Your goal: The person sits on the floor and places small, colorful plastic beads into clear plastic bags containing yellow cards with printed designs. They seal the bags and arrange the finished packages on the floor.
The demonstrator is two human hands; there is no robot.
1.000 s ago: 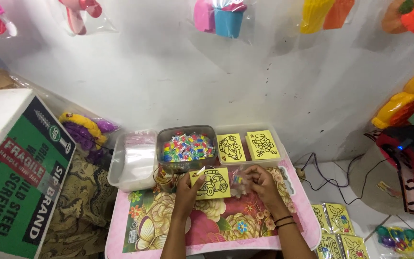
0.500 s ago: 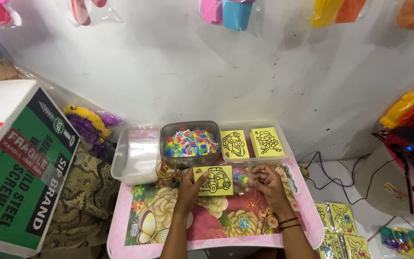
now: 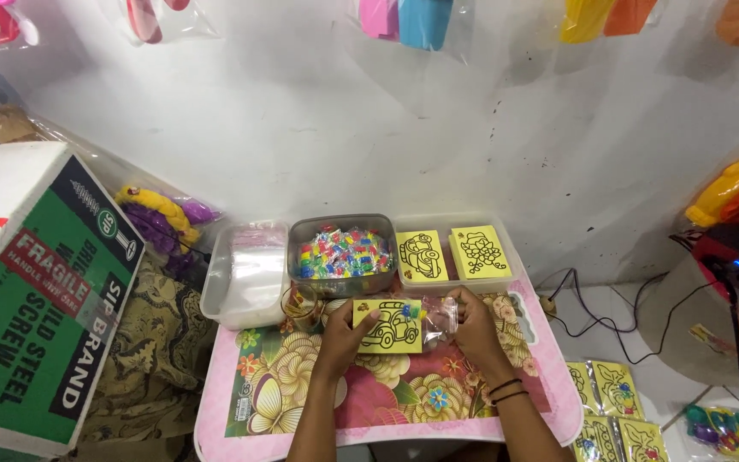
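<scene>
Over the pink table (image 3: 558,402), a thin, light, bendable yellow card (image 3: 388,327) is pinched edgewise by the left hand (image 3: 345,335), while a slippery clear bag (image 3: 440,318) is pinched by the right hand (image 3: 475,329).

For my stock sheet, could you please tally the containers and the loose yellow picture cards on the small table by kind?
Clear containers: 3, holding plastic bags, coloured pieces and yellow cards.
Yellow picture cards: 3, namely two in the right-hand container and one between the left hand and right hand.
Total: 6.
</scene>
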